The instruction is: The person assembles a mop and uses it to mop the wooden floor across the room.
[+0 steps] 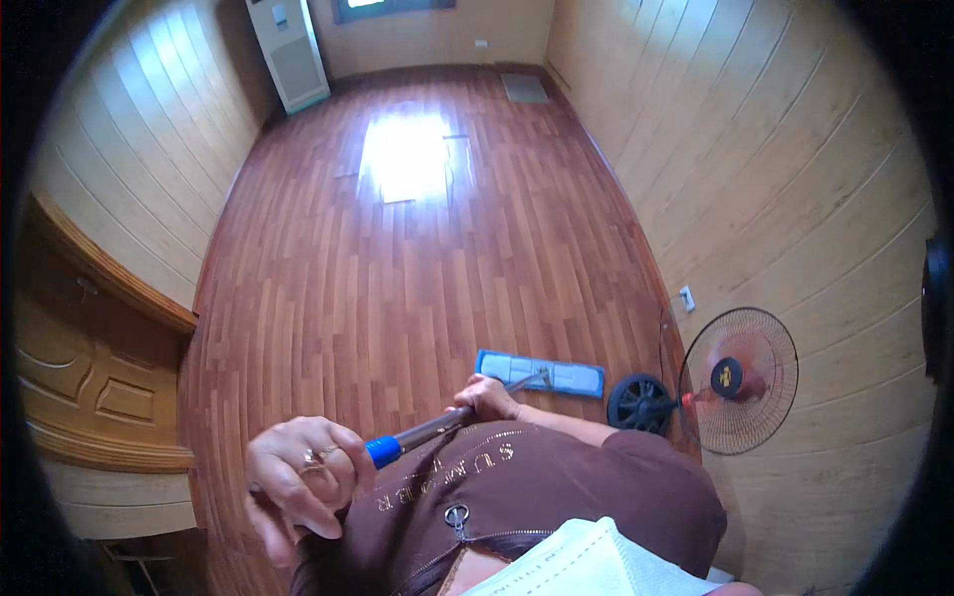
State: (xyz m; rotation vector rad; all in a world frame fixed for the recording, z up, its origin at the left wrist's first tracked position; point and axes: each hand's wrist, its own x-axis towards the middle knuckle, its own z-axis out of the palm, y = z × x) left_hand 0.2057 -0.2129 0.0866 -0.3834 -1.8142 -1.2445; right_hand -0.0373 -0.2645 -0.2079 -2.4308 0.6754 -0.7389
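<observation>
A flat mop with a blue pad (pixel 579 379) lies against the wooden floor, just left of a standing fan's base. Its metal pole (pixel 434 429) slants from the pad back toward my chest and ends in a blue grip (pixel 383 452). My left hand (pixel 308 479), with rings on it, is curled round the top end of the pole at the blue grip. Farther down, my right hand (pixel 487 395) is closed round the pole, near the pad. The tip of the pole is hidden inside my left hand.
A standing fan (pixel 738 379) with a round black base (pixel 639 404) is by the right wall, near a socket (pixel 687 298). A wooden door (pixel 104 363) is on the left. At the far end stand a tall white appliance (pixel 289 60) and a grey floor panel (pixel 524 88).
</observation>
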